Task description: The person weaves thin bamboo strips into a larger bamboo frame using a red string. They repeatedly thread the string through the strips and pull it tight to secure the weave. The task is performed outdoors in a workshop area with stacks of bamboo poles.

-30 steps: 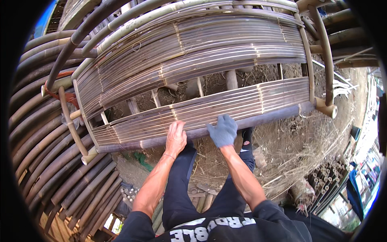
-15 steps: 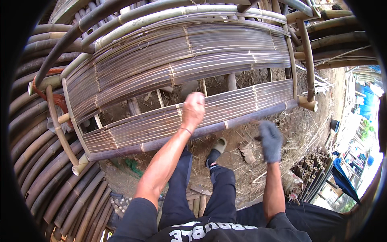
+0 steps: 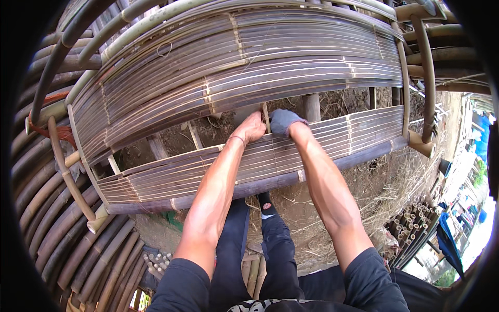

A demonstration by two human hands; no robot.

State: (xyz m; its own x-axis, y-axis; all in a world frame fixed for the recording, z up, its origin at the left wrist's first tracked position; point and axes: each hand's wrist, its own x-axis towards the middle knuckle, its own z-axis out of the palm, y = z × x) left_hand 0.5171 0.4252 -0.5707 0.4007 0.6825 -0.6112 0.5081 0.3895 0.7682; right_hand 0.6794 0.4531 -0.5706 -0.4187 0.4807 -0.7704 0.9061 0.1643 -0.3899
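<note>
Bamboo slats (image 3: 156,179) are being handled at their inner edge, the half-curled left hand (image 3: 252,128) and balled, gloved right hand (image 3: 286,122) flanking a thin crossbar (image 3: 266,117), any grip hidden.

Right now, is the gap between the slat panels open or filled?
Open: soil and crossbars show between the front slats and back slats, with left hand and right hand beside one crossbar.

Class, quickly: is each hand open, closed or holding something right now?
Left hand: fingers curled; whether it grips anything cannot be told.
Right hand: gloved, fingertips hidden; cannot tell.
</note>
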